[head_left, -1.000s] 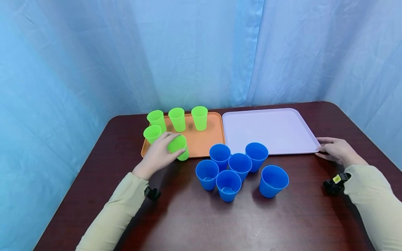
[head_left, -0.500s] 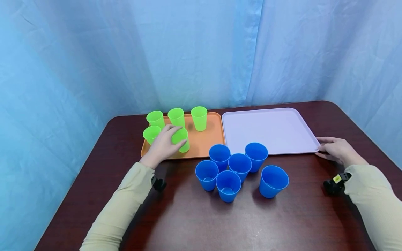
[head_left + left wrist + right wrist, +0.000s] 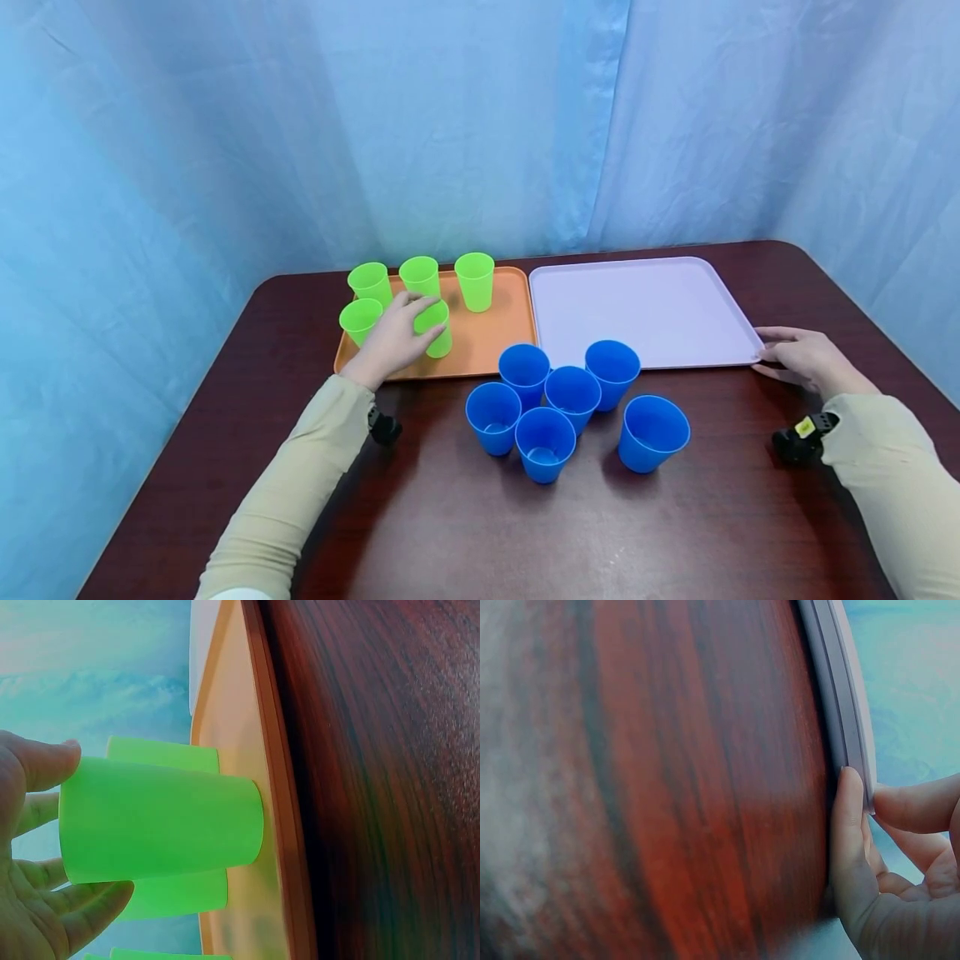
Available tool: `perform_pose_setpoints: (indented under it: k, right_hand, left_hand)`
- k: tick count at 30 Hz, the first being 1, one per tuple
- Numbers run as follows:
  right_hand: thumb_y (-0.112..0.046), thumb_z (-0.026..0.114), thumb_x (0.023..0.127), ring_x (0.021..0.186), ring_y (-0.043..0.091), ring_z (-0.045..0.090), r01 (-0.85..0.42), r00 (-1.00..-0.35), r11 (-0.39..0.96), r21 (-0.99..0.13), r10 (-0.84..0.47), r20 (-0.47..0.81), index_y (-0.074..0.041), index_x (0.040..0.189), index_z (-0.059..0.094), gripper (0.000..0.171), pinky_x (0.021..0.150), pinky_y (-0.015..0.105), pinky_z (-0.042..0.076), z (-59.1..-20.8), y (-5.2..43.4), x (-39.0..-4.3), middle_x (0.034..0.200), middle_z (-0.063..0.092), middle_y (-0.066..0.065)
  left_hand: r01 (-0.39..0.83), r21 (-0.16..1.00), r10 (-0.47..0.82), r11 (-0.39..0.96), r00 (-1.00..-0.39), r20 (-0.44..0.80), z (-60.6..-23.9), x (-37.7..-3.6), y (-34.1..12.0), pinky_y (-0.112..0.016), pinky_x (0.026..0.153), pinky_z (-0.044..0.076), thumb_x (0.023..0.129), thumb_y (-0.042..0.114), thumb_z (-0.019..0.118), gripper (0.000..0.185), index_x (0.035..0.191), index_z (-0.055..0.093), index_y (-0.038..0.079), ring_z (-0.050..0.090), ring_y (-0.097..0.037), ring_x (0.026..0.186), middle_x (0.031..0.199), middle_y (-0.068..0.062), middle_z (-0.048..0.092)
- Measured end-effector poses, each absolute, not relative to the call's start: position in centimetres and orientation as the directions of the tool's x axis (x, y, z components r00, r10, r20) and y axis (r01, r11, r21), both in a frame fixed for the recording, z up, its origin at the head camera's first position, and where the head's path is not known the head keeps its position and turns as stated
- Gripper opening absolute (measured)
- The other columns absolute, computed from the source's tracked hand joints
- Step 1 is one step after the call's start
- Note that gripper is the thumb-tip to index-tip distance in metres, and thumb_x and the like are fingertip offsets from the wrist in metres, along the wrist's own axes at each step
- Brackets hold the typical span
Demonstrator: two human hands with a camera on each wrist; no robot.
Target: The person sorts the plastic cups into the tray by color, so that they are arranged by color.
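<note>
Since the earlier frames, the green cup (image 3: 435, 327) held in the left hand (image 3: 392, 342) had been carried from the near edge of the orange tray (image 3: 491, 333) further in, toward the four other green cups (image 3: 418, 277) standing along its far and left edges. It was seen upright, and in the left wrist view its base (image 3: 255, 829) appeared to be on or just above the tray floor; which of the two could not be told. The left fingers (image 3: 45, 761) were curled round the cup's upper wall, thumb on one side and the rest on the other, so the grip was not yet released. From this it was judged that the placing of the fifth green cup was nearly done, with only the letting go left.

Nothing had been shifted on the right. The right hand (image 3: 804, 360) was kept at the near right corner of the lilac tray (image 3: 645, 304), with the fingers (image 3: 849, 817) pinched lightly on its rim. Six blue cups (image 3: 573, 400) were left in a cluster on the worktop (image 3: 585, 533), just beside the near edges of both trays, untouched.
</note>
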State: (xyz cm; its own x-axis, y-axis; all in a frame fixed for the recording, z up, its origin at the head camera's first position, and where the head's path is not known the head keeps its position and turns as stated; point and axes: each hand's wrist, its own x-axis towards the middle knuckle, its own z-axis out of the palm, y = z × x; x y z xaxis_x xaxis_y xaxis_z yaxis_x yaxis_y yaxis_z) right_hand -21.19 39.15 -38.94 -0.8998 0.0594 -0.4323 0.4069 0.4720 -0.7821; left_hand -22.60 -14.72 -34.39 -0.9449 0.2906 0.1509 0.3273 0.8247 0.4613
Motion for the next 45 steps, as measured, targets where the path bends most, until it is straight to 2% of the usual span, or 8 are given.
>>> perform_pose_setpoints:
  k: [6, 13, 19, 28, 33, 39, 42, 45]
  right_hand:
    - [-0.005, 0.044, 0.095, 0.075, -0.007, 0.055, 0.409, -0.899, 0.470, -0.783, 0.057, -0.435, 0.002, 0.150, 0.008, 0.066, 0.077, 0.023, 0.054, -38.8, 39.1, -21.1, 0.146, 0.011, 0.040]
    - [-0.004, 0.044, 0.096, 0.074, -0.007, 0.056, 0.398, -0.905, 0.472, -0.787, 0.059, -0.422, 0.003, 0.149, 0.009, 0.064, 0.076, 0.024, 0.055, -39.1, 39.2, -21.1, 0.143, 0.018, 0.040]
    - [-0.004, 0.044, 0.095, 0.074, -0.006, 0.056, 0.396, -0.906, 0.467, -0.790, 0.057, -0.420, 0.003, 0.149, 0.009, 0.065, 0.076, 0.024, 0.055, -39.1, 39.3, -21.2, 0.142, 0.020, 0.039]
    - [-0.004, 0.044, 0.095, 0.074, -0.005, 0.057, 0.402, -0.902, 0.482, -0.779, 0.064, -0.426, 0.003, 0.149, 0.009, 0.065, 0.075, 0.023, 0.055, -38.9, 39.3, -21.1, 0.142, 0.018, 0.040]
    - [-0.004, 0.044, 0.096, 0.075, -0.005, 0.057, 0.405, -0.900, 0.489, -0.772, 0.066, -0.431, 0.002, 0.149, 0.009, 0.064, 0.076, 0.023, 0.054, -38.9, 39.3, -21.2, 0.144, 0.016, 0.040]
    - [-0.005, 0.044, 0.096, 0.074, -0.006, 0.056, 0.396, -0.904, 0.491, -0.776, 0.058, -0.424, 0.003, 0.149, 0.009, 0.064, 0.076, 0.023, 0.054, -38.9, 39.2, -21.2, 0.143, 0.018, 0.040]
    - [-0.006, 0.044, 0.096, 0.074, -0.006, 0.057, 0.396, -0.904, 0.488, -0.778, 0.058, -0.424, 0.003, 0.149, 0.010, 0.064, 0.075, 0.023, 0.054, -38.9, 39.2, -21.1, 0.143, 0.018, 0.040]
    - [-0.006, 0.045, 0.097, 0.074, -0.006, 0.058, 0.400, -0.903, 0.482, -0.780, 0.060, -0.426, 0.002, 0.149, 0.009, 0.064, 0.075, 0.023, 0.054, -38.9, 39.2, -21.1, 0.143, 0.018, 0.040]
  left_hand:
    - [0.302, 0.450, 0.285, 0.841, -0.953, 0.106, -34.4, -22.9, -14.6, -0.048, 0.100, 0.041, 0.096, 0.027, 0.056, 0.049, 0.140, 0.047, 0.009, 0.045, -0.036, 0.124, 0.140, -0.021, 0.039]
    - [0.315, 0.428, 0.304, 0.847, -0.948, 0.096, -34.5, -23.1, -14.5, -0.049, 0.102, 0.040, 0.097, 0.024, 0.054, 0.047, 0.142, 0.045, 0.010, 0.043, -0.038, 0.128, 0.143, -0.024, 0.035]
    - [0.296, 0.437, 0.298, 0.849, -0.952, 0.066, -34.6, -23.3, -14.7, -0.050, 0.104, 0.037, 0.099, 0.021, 0.051, 0.047, 0.144, 0.041, 0.009, 0.034, -0.041, 0.134, 0.148, -0.025, 0.029]
    - [0.294, 0.435, 0.300, 0.851, -0.952, 0.057, -34.4, -23.4, -14.7, -0.051, 0.106, 0.034, 0.099, 0.024, 0.050, 0.048, 0.144, 0.042, 0.009, 0.030, -0.040, 0.137, 0.150, -0.023, 0.026]
    - [0.293, 0.427, 0.295, 0.856, -0.953, 0.062, -34.3, -23.3, -14.7, -0.052, 0.108, 0.031, 0.097, 0.030, 0.053, 0.052, 0.144, 0.041, 0.012, 0.023, -0.038, 0.140, 0.153, -0.022, 0.020]
    - [0.351, 0.423, 0.298, 0.836, -0.936, 0.188, -33.5, -22.5, -14.9, -0.051, 0.105, 0.035, 0.095, 0.026, 0.057, 0.052, 0.142, 0.043, 0.008, 0.025, -0.039, 0.138, 0.151, -0.024, 0.022]
    - [0.386, 0.432, 0.269, 0.815, -0.913, 0.307, -32.8, -21.7, -15.4, -0.050, 0.097, 0.042, 0.093, 0.021, 0.060, 0.049, 0.138, 0.048, 0.003, 0.034, -0.040, 0.132, 0.146, -0.025, 0.030]
    - [0.399, 0.426, 0.209, 0.812, -0.880, 0.427, -32.4, -20.9, -16.4, -0.050, 0.094, 0.043, 0.092, 0.017, 0.061, 0.045, 0.132, 0.053, -0.001, 0.042, -0.040, 0.125, 0.138, -0.025, 0.041]
